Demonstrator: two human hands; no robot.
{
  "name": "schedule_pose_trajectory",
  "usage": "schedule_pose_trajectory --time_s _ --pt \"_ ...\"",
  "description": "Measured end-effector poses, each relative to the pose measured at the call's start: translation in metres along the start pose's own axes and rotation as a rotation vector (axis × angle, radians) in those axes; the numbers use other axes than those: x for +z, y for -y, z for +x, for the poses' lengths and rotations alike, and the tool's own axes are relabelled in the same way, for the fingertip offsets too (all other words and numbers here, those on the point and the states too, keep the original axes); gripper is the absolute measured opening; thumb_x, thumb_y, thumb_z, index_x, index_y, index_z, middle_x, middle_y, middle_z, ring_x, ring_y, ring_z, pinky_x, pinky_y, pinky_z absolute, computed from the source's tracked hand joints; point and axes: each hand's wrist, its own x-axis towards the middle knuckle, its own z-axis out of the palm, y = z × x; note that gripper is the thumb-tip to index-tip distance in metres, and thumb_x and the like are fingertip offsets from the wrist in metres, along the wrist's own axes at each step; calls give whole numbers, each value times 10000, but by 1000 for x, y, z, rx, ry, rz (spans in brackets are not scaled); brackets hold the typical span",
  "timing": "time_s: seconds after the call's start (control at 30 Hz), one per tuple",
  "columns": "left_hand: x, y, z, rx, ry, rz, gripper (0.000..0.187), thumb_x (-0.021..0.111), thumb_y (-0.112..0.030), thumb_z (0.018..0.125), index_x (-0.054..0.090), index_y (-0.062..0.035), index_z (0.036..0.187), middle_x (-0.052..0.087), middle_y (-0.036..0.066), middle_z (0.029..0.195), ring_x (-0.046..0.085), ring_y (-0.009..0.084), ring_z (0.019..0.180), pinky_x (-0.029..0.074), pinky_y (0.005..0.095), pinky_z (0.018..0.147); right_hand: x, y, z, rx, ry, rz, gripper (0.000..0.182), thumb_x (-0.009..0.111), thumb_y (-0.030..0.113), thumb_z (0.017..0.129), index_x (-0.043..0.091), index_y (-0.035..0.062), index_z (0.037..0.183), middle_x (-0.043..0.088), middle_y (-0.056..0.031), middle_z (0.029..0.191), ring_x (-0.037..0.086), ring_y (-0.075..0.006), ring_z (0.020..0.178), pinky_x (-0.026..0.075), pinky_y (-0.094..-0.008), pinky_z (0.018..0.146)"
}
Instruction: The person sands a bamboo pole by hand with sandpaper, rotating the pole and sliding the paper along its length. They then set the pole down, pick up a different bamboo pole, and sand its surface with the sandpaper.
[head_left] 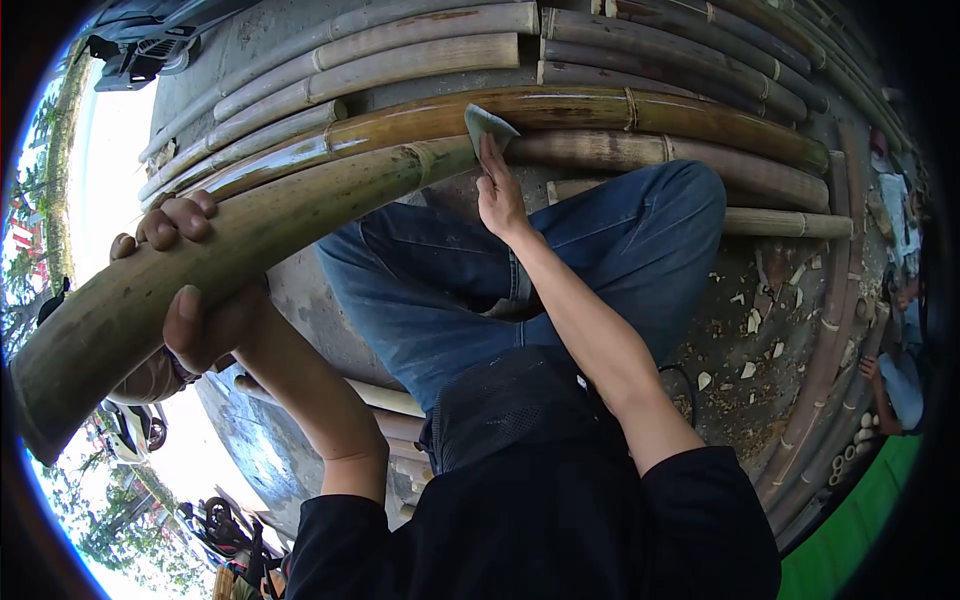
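A thick greenish-brown bamboo pole slants across my lap, its wide end nearest the camera at the lower left. My left hand is wrapped round it near that wide end, thumb on the near side and fingertips over the top. At the pole's far, narrower end, my right hand presses a folded grey-green sheet that looks like sandpaper against the bamboo. The fingers lie along the sheet, and their undersides are hidden. Just beyond rests a glossy brown bamboo pole.
Several bamboo poles lie in rows on the concrete ahead. More poles run down the right side, beside scattered pale chips on the ground. Another person's arm shows at the far right, near a green surface.
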Motion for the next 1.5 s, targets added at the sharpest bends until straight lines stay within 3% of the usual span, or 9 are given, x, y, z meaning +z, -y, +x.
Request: schedule_pose_trajectory --time_s 0.03,0.2,0.4,0.63,0.77,1.0,1.17,1.33,1.5 --pt "0 2 1 4 24 -24 735 648 -189 683 489 -74 1392 547 152 1122 596 309 1017 402 514 1039 5 -3 0 -59 -29 -19 660 383 44 970 296 -6 1622 278 -279 1674 239 -446 1562 235 -452 1299" --pt "-8 3 1 5 -29 -18 730 644 -186 670 502 -66 1376 561 149 1103 594 311 1012 397 513 1037 15 112 -12 -342 78 78 697 405 186 971 300 97 1655 286 -189 1705 204 -473 1573 196 -530 1293" --pt "-36 -3 -10 1 -60 -79 692 635 -178 668 529 -45 1339 577 165 1121 594 320 1016 394 516 1043 0 -6 14 -191 31 54 653 447 119 989 348 99 1634 325 -182 1689 259 -411 1570 213 -485 1302" --pt "-35 -2 -14 30 -139 -24 687 644 -208 687 523 -30 1340 582 178 1094 597 332 1023 402 527 1036 37 123 -17 -456 94 50 680 456 153 995 305 127 1657 206 -173 1736 129 -444 1600 112 -570 1298" --pt "-39 -2 -13 32 -136 2 676 631 -207 698 523 -24 1339 581 188 1120 596 335 1030 400 531 1048 49 91 -12 -515 3 -78 633 411 297 1086 234 160 1679 133 -178 1749 114 -468 1595 112 -634 1269" --pt "-31 -3 -12 17 -98 -30 672 624 -198 695 534 -24 1338 582 197 1160 605 344 1059 419 530 1037 34 39 -8 -209 -84 1 655 265 488 1132 156 171 1695 91 -175 1756 46 -450 1606 70 -581 1288" --pt "-27 -1 -5 -7 -87 4 677 620 -206 690 541 -46 1343 592 183 1166 608 329 1071 424 517 1038 44 98 -23 -549 26 61 598 294 469 1131 280 214 1672 137 -174 1750 103 -454 1600 129 -559 1289" --pt "-36 0 -1 -8 -50 18 690 619 -211 679 538 -62 1348 601 165 1143 608 309 1045 426 506 1040 2 -3 -6 -90 -22 -2 581 273 382 1157 372 29 1608 294 -205 1695 257 -405 1572 256 -460 1274" --pt "-35 2 -2 25 116 -82 723 668 -255 653 531 -76 1340 574 133 1060 592 288 992 431 499 1016 11 81 -11 -269 21 -17 597 300 408 1147 425 13 1577 382 -223 1645 297 -415 1553 271 -467 1265"
